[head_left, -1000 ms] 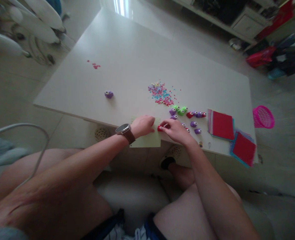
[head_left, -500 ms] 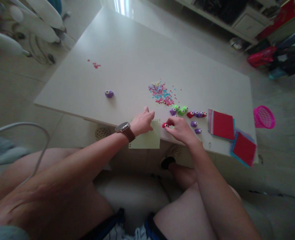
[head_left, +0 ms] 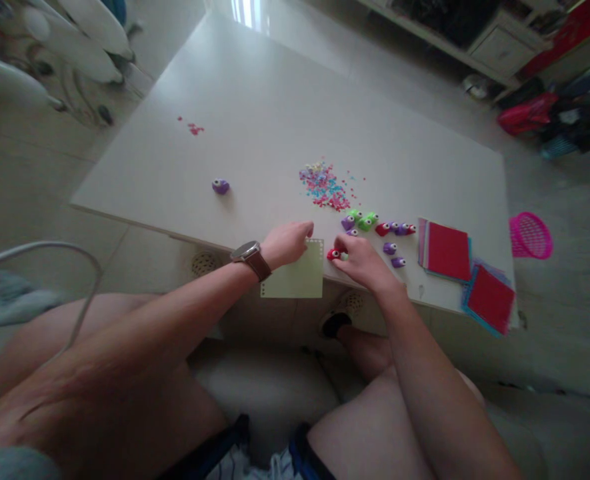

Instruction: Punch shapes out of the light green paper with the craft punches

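A pale green sheet of paper (head_left: 295, 280) lies over the table's near edge, with small punched holes along its top and lower left edges. Over its upper part is my left hand (head_left: 287, 243), wearing a watch; its fingers are curled together at the top edge, and anything between them is hidden. Just right of the sheet, my right hand (head_left: 359, 260) pinches a small red craft punch (head_left: 333, 254) with a white eye. Behind that hand stand green punches (head_left: 368, 221), purple punches (head_left: 347, 222) and another red punch (head_left: 383, 229).
Tiny coloured paper bits (head_left: 325, 187) are heaped mid-table, with red bits (head_left: 195, 129) farther left. A lone purple punch (head_left: 220, 187) stands at left. Two stacks of coloured paper, the left stack (head_left: 449, 250) and the corner stack (head_left: 489, 300), lie at right. A pink basket (head_left: 532, 235) stands beyond.
The fingers of my left hand have gone from spread to curled at the sheet's top edge. My right hand still grips the red punch, which has shifted slightly.
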Demonstrator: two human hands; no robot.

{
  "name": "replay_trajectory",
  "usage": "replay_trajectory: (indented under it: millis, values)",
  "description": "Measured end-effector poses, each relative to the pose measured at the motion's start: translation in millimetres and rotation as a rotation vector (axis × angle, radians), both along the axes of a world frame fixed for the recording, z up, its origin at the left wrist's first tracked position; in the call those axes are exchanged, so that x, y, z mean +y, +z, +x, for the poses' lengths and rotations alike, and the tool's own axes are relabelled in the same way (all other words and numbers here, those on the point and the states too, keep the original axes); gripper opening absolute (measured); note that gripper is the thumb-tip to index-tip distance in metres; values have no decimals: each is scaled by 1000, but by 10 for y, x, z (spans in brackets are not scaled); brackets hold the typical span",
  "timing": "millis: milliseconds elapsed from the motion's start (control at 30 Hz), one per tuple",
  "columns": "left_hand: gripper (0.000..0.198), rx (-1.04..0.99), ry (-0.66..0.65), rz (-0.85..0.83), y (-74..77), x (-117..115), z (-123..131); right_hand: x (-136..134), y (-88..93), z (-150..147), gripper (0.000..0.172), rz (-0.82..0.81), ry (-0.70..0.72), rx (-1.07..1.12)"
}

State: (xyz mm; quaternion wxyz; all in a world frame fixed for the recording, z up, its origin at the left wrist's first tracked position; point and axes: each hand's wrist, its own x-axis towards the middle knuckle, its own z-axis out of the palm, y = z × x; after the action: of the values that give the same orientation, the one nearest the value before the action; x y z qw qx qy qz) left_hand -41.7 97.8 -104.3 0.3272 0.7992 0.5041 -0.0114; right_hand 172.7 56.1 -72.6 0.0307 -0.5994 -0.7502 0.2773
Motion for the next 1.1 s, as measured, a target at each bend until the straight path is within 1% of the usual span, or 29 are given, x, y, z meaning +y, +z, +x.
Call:
replay_trajectory:
  millis: [100,267,400,667,900,1000,1100]
  values:
    - [35,-14,-1,-3,-17,8,2,7,-10,9,14,23,2,31]
    - [35,-17,7,-15,-34,29,-1,18,-10,7,17,111,13,127]
    - [37,-2,16,-16,-52,48,-8,6,-12,7,17,139,20,151]
    - [39,0,21,-6,-39,47,-12,5,-8,7,18,126,43,129]
    - [41,3,28,-1,2,17,-7,-26,28,-53,18,21,107,65]
    - [42,16,29,10,15,-8,4,-41,19,-75,20,-12,146,40]
    - [41,24,29,31,17,-20,13,-53,2,-85,20,-31,150,25]
